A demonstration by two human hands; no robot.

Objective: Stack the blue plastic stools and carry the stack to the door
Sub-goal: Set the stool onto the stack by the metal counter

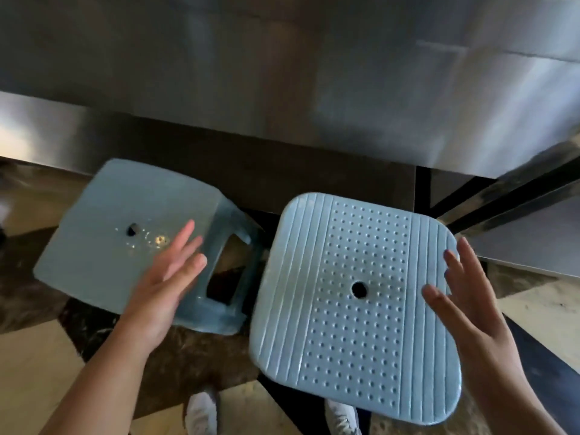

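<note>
Two blue stools sit side by side on a patterned stone floor (28,372), seen from above, in front of a steel counter (282,73) that fills the far part of the view. Left stool (119,233) is tilted toward the left, so one side with its cut-out opening shows; its seat has a small hole and a few shiny spots. Right stool (354,306) faces the camera more squarely, its seat ridged along both edges and dotted down the middle around a round hole.

Left hand (163,277) hovers over the near right corner of the left stool, fingers straight and spread, gripping nothing. Right hand (461,296) is at the right edge of the right stool, fingers also spread wide and empty; contact cannot be told. White shoes (201,412) show at the near edge.
</note>
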